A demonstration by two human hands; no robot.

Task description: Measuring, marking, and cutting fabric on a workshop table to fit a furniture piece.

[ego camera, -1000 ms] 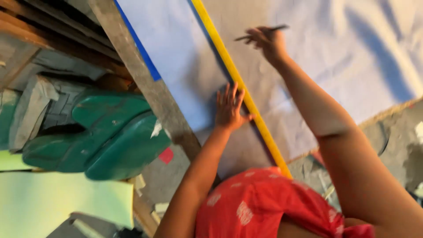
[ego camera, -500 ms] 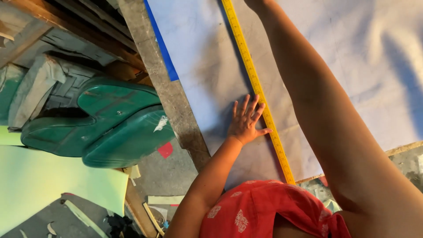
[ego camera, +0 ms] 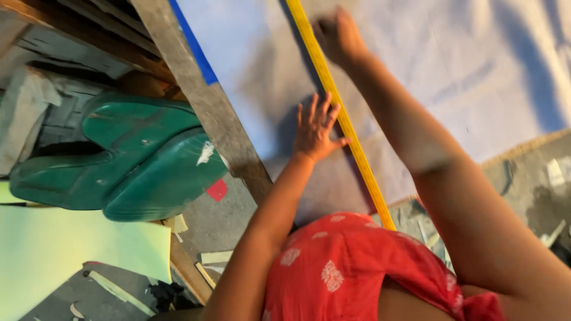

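Yellow rule [ego camera: 339, 113] laid flat on pale sheet [ego camera: 452, 71], running diagonally from top centre of view down to the near edge of the desk [ego camera: 208, 101], ending just above the red garment [ego camera: 357, 267].

Left hand [ego camera: 318, 128] pressed palm-down on the sheet, fingers spread wide, thumb tip touching the rule's left edge. Grip flat and open; nothing held.

Right hand [ego camera: 339, 35] further up the rule, on its right side, resting on or just above the sheet and close against the rule. Fingers curled in. Hand blurred; cannot tell whether anything is held in that grip. Right forearm crossing over the rule's lower stretch.

Sheet covering most of the desk top, lightly creased, with shadow bands at upper right. Blue strip [ego camera: 193, 44] along the sheet's left margin, beside the bare grey desk edge. Sheet's near edge at lower right, frayed, with grey floor [ego camera: 535, 184] and pale scraps beyond it.

Left of the desk: green moulded seats [ego camera: 137, 160], stacked, lying on their side on the floor. Small red patch [ego camera: 217, 190] on the floor just beside the seats. Pale green foam slab [ego camera: 71, 255] at lower left, nearer the camera than the seats. Wooden offcuts [ego camera: 202, 273] and pale strips scattered between slab and desk. Timber lengths at upper left.
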